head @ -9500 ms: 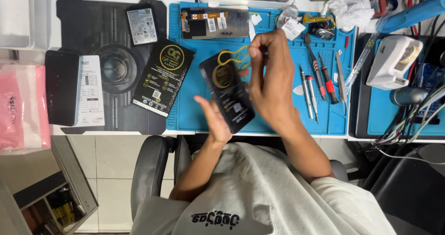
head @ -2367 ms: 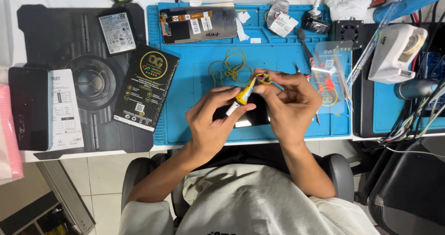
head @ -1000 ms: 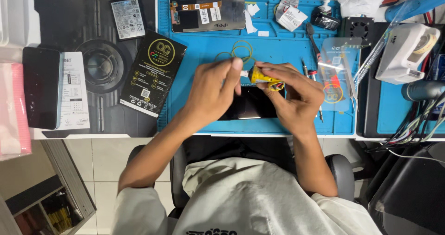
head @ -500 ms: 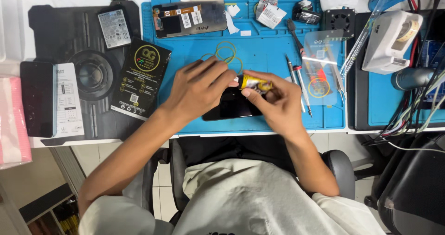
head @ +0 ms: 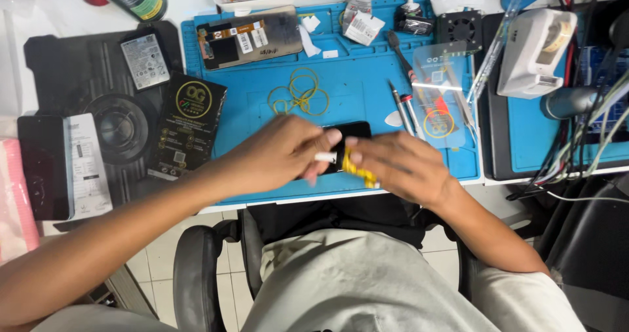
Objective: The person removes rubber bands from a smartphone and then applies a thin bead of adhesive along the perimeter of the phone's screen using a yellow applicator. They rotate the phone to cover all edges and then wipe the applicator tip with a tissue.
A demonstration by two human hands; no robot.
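I saw the yellow tube (head: 357, 168) pinched in my right hand (head: 400, 168), white tip at my left hand (head: 282, 155) fingers (head: 325, 140), which closed lightly over the black phone (head: 350, 130).

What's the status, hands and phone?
Left hand and right hand both on yellow tube, over black phone on blue mat. Rubber bands just beyond, apart.
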